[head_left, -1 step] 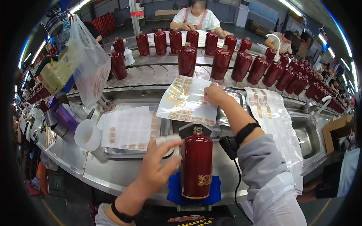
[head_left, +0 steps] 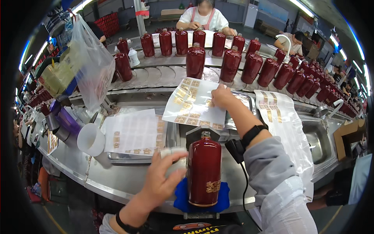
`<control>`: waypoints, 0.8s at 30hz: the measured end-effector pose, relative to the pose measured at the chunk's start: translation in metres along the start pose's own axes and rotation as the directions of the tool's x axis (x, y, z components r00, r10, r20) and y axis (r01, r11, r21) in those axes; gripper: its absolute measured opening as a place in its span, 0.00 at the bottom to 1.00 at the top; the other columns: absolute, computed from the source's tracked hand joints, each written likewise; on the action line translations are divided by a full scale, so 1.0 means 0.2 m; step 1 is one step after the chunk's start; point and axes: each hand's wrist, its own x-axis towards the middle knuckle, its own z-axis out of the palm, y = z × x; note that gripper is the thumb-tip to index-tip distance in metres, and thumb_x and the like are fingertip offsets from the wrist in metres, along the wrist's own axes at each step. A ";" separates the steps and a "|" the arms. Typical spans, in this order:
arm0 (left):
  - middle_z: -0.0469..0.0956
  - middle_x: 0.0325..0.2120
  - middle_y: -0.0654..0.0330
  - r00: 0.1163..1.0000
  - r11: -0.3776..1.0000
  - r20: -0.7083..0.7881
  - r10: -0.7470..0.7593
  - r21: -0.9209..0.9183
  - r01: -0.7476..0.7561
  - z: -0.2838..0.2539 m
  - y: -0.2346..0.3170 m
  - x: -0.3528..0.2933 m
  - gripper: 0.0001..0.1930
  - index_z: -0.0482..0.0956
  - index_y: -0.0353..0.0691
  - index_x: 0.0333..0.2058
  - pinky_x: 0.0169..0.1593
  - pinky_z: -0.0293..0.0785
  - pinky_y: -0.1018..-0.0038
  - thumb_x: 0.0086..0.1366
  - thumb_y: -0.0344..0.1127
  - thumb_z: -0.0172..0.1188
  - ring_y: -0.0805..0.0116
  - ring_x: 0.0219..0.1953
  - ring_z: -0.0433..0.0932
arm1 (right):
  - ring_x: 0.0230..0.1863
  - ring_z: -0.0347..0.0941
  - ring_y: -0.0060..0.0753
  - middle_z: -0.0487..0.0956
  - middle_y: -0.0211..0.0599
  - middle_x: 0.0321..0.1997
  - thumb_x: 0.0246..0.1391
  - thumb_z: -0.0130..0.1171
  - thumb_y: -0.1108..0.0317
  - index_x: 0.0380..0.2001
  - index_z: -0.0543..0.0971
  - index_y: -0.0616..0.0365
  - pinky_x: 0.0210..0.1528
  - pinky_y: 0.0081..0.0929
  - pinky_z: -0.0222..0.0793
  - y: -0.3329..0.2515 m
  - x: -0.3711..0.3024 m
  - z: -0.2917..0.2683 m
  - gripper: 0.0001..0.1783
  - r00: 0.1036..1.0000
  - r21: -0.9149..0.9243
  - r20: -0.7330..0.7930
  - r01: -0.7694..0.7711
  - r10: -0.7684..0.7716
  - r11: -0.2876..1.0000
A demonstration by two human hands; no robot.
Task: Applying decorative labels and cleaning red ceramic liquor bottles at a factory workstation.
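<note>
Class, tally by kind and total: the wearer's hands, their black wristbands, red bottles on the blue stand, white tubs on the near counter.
Hands: 2
Black wristbands: 2
Red bottle on blue stand: 1
White tub: 1
Total: 6

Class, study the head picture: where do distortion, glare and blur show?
Head view: red bottles toward the right seem to lean outward, probably from fisheye distortion; head view: bright highlights mark the near bottle on the blue stand and the glossy sheet at right; head view: the left hand looks slightly blurred.

Grey sleeves (head_left: 269, 162), black wristbands (head_left: 254, 135).
</note>
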 end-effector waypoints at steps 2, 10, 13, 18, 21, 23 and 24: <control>0.77 0.50 0.48 0.997 0.996 0.015 -0.075 -0.044 0.075 0.00 -0.01 -0.12 0.22 0.77 0.37 0.53 0.61 0.61 0.60 0.62 0.39 0.63 0.49 0.52 0.71 | 0.66 0.61 0.58 0.64 0.41 0.65 0.54 0.62 0.62 0.54 0.80 0.49 0.61 0.55 0.69 0.00 0.06 0.06 0.22 0.997 -0.053 -0.029 -0.074 0.073 0.996; 0.63 0.59 0.30 0.928 0.983 0.368 -0.052 0.185 -0.018 0.01 -0.10 -0.31 0.58 0.44 0.26 0.69 0.68 0.49 0.49 0.55 0.56 0.69 0.35 0.59 0.64 | 0.61 0.64 0.62 0.68 0.50 0.61 0.58 0.54 0.64 0.48 0.81 0.53 0.61 0.53 0.68 0.07 -0.06 -0.04 0.17 0.995 0.028 -0.096 0.019 -0.017 0.999; 0.63 0.58 0.30 0.959 0.939 0.278 0.047 0.316 -0.137 0.14 -0.12 -0.33 0.58 0.45 0.22 0.68 0.65 0.52 0.49 0.54 0.55 0.69 0.34 0.59 0.64 | 0.52 0.70 0.55 0.76 0.48 0.48 0.54 0.58 0.66 0.34 0.82 0.57 0.56 0.44 0.66 0.13 -0.30 -0.16 0.08 0.930 0.143 -0.318 0.238 -0.183 0.961; 0.72 0.51 0.35 0.972 0.873 0.141 0.188 0.429 -0.231 0.16 -0.17 -0.32 0.55 0.53 0.19 0.65 0.63 0.54 0.49 0.55 0.58 0.68 0.39 0.54 0.68 | 0.54 0.71 0.50 0.72 0.49 0.51 0.56 0.60 0.72 0.31 0.75 0.59 0.55 0.37 0.68 0.01 -0.85 -0.38 0.05 0.827 0.275 -0.400 0.520 -0.395 0.809; 0.74 0.47 0.37 0.962 0.829 0.092 0.258 0.490 -0.269 0.12 -0.15 -0.32 0.56 0.52 0.20 0.66 0.64 0.54 0.49 0.56 0.61 0.66 0.42 0.52 0.70 | 0.55 0.70 0.48 0.71 0.47 0.53 0.57 0.60 0.73 0.32 0.75 0.58 0.57 0.37 0.66 -0.14 -1.11 -0.47 0.03 0.832 0.478 -0.296 0.554 -0.469 0.681; 0.74 0.48 0.37 0.966 0.864 0.080 0.248 0.432 -0.257 0.15 -0.14 -0.32 0.57 0.51 0.20 0.66 0.64 0.53 0.48 0.56 0.63 0.66 0.43 0.52 0.71 | 0.54 0.70 0.48 0.70 0.47 0.53 0.56 0.62 0.74 0.33 0.75 0.59 0.57 0.37 0.66 -0.24 -1.21 -0.44 0.05 0.813 0.563 -0.286 0.571 -0.507 0.598; 0.74 0.49 0.36 0.971 0.885 0.096 0.219 0.398 -0.239 0.17 -0.13 -0.32 0.57 0.50 0.20 0.67 0.65 0.53 0.48 0.56 0.64 0.65 0.44 0.52 0.71 | 0.54 0.69 0.48 0.70 0.46 0.53 0.55 0.62 0.74 0.32 0.75 0.59 0.57 0.38 0.66 -0.28 -1.25 -0.41 0.05 0.830 0.548 -0.267 0.549 -0.489 0.632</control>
